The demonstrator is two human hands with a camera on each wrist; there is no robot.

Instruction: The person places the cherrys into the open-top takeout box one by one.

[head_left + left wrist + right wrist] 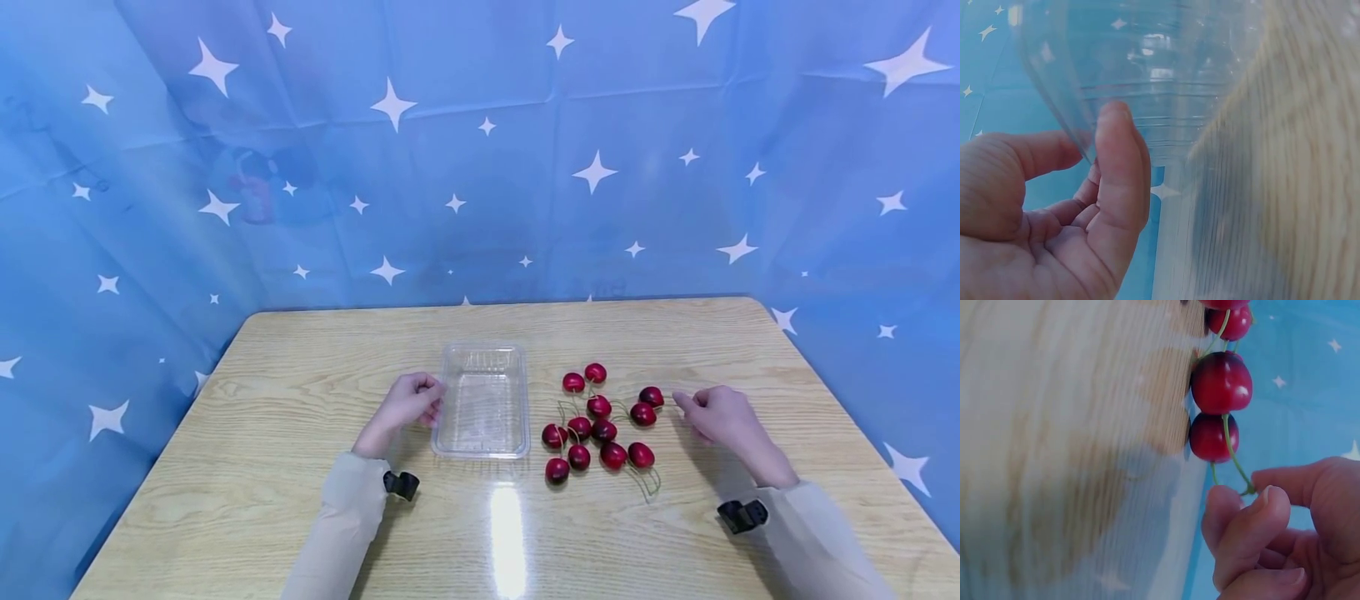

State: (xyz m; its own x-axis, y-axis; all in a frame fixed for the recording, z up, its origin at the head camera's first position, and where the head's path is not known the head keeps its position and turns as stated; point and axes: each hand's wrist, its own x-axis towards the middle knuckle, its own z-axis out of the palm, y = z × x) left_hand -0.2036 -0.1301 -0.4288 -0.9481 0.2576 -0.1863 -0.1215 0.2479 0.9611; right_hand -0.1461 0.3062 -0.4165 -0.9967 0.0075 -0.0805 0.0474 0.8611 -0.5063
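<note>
From my remote seat, the risk I see first is on the right: the right hand [722,417] has only the tip of a thin green stem [1235,459] between thumb and forefinger. I judge that a stem this fine could slip out or snap off its cherry [1221,382] if pulled sideways, and since other cherries [600,425] lie touching or just beside it, a drag across the counter [300,467] could roll them away from the cluster. On the left, the clear tray [483,400] is light and thin-walled; I think a squeeze on one edge could flex it or tip it, and a nudge could slide it on the smooth wood.

My right hand is mostly closed, fingers curled in, with thumb and forefinger pinching the stem end; the wrist view shows the pinch plainly. The cherry on that stem lies on the counter at the right edge of the cluster, just left of the fingertips.

My left hand [408,402] is loosely curled at the tray's left rim. The wrist view shows the thumb [1119,169] on one side of the thin wall and a finger on the other, so it holds the rim lightly. The tray sits flat on the counter, empty, with the cherries just to its right.
</note>
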